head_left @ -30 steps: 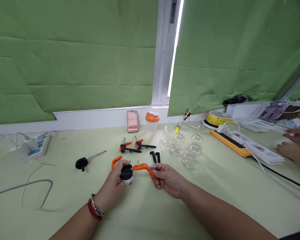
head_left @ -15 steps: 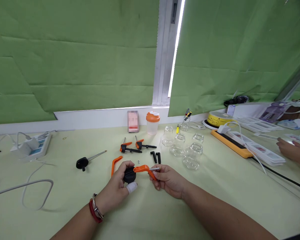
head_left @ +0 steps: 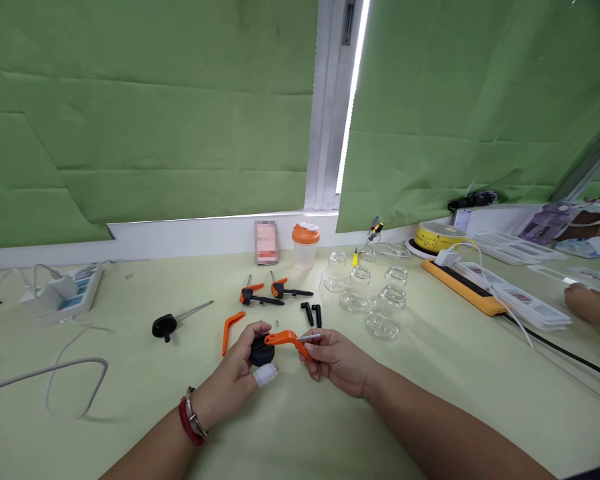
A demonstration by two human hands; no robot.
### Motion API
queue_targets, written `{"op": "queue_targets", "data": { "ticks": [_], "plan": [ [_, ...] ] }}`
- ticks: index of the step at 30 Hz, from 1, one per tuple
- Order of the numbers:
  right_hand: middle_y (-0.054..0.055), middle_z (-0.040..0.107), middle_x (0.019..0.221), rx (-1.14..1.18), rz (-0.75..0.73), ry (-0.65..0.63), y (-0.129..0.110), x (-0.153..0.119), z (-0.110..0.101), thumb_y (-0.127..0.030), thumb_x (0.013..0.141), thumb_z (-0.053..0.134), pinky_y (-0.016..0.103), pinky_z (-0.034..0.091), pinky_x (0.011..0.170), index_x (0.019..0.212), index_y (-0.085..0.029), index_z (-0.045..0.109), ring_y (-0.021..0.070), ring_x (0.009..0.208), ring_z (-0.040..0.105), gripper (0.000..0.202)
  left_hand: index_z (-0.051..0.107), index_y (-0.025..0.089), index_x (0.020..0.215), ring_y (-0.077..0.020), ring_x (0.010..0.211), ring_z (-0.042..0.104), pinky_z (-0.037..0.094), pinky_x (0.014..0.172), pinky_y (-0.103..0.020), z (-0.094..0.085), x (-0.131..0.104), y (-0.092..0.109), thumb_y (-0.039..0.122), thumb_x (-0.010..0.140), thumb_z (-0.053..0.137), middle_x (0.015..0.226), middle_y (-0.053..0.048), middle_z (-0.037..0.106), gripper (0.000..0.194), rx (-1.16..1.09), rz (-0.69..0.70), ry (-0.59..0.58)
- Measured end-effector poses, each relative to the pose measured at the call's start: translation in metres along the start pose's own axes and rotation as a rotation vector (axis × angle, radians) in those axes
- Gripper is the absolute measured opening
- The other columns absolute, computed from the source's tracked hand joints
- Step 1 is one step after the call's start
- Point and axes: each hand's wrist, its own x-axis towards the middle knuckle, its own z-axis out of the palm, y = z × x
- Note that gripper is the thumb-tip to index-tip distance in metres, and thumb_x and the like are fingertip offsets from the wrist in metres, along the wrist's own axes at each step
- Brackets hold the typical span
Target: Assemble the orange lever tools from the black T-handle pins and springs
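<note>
My left hand [head_left: 240, 365], its thumb wrapped in white, is closed around a round black base [head_left: 263, 352] with a metal rod [head_left: 309, 337] pointing right. My right hand [head_left: 336, 360] pinches an orange bent handle [head_left: 285, 337], whose left end lies against the black base. Beyond my left hand lies a second orange bent handle [head_left: 231, 328]. Further left is another black base with a rod [head_left: 165, 326]. Two orange-and-black assemblies [head_left: 261, 295] [head_left: 286, 289] lie ahead, near two short black elbow pieces [head_left: 312, 315] and a tiny metal part [head_left: 277, 323].
Several upturned glass jars [head_left: 381, 320] stand right of centre. An orange-lidded cup [head_left: 305, 247] and a pink-screened phone [head_left: 266, 243] stand at the back. Right are an orange power strip [head_left: 463, 287] and another person's hand [head_left: 587, 303]; a white power strip [head_left: 84, 293] sits left.
The black base and the left end of the orange handle have shifted slightly in my hands. At the far right, the other person's hand has moved right.
</note>
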Motion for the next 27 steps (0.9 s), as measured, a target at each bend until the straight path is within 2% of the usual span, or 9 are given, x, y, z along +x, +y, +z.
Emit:
{"op": "queue_targets", "data": {
  "ticks": [8, 13, 20, 23, 27],
  "plan": [
    [0.000, 0.058, 0.066, 0.000, -0.007, -0.013, -0.0043, -0.0025, 0.0047, -0.034, 0.067, 0.078, 0.025, 0.031, 0.049, 0.082, -0.015, 0.060, 0.0085, 0.050, 0.047, 0.031, 0.040, 0.025, 0.125, -0.0241, 0.107, 0.053, 0.047, 0.089, -0.038, 0.0003, -0.0002, 0.0010, 0.030, 0.080, 0.063, 0.123, -0.010, 0.048, 0.051, -0.029, 0.008, 0.002],
    [0.000, 0.058, 0.064, -0.018, 0.003, -0.006, -0.0035, -0.0027, 0.0038, -0.035, 0.065, 0.079, 0.025, 0.032, 0.049, 0.083, -0.015, 0.060, 0.0088, 0.051, 0.047, 0.033, 0.038, 0.026, 0.127, -0.0238, 0.108, 0.052, 0.046, 0.090, -0.040, 0.0020, -0.0007, 0.0012, 0.029, 0.080, 0.063, 0.123, -0.011, 0.046, 0.053, -0.079, -0.008, -0.019],
    [-0.001, 0.058, 0.061, -0.039, 0.019, 0.009, -0.0033, -0.0024, 0.0048, -0.036, 0.062, 0.080, 0.024, 0.034, 0.049, 0.083, -0.015, 0.061, 0.0090, 0.051, 0.047, 0.035, 0.025, 0.025, 0.131, -0.0176, 0.090, 0.055, 0.045, 0.088, -0.038, 0.0040, -0.0018, 0.0030, 0.028, 0.084, 0.060, 0.100, -0.005, 0.054, 0.059, -0.153, -0.017, -0.131],
    [-0.001, 0.057, 0.060, -0.051, 0.014, -0.001, -0.0034, -0.0025, 0.0053, -0.035, 0.064, 0.079, 0.024, 0.033, 0.048, 0.082, -0.014, 0.061, 0.0088, 0.050, 0.047, 0.033, 0.025, 0.027, 0.131, -0.0167, 0.091, 0.055, 0.044, 0.089, -0.039, 0.0048, -0.0017, 0.0041, 0.027, 0.084, 0.060, 0.106, -0.006, 0.050, 0.059, -0.195, -0.011, -0.143],
    [-0.002, 0.056, 0.060, -0.084, 0.006, -0.024, -0.0027, -0.0027, 0.0051, -0.033, 0.066, 0.078, 0.024, 0.034, 0.049, 0.082, -0.014, 0.063, 0.0079, 0.050, 0.046, 0.029, 0.024, 0.032, 0.132, -0.0159, 0.092, 0.057, 0.045, 0.089, -0.039, 0.0056, -0.0017, 0.0045, 0.028, 0.083, 0.061, 0.121, -0.008, 0.039, 0.061, -0.239, 0.010, -0.150]
  ]
}}
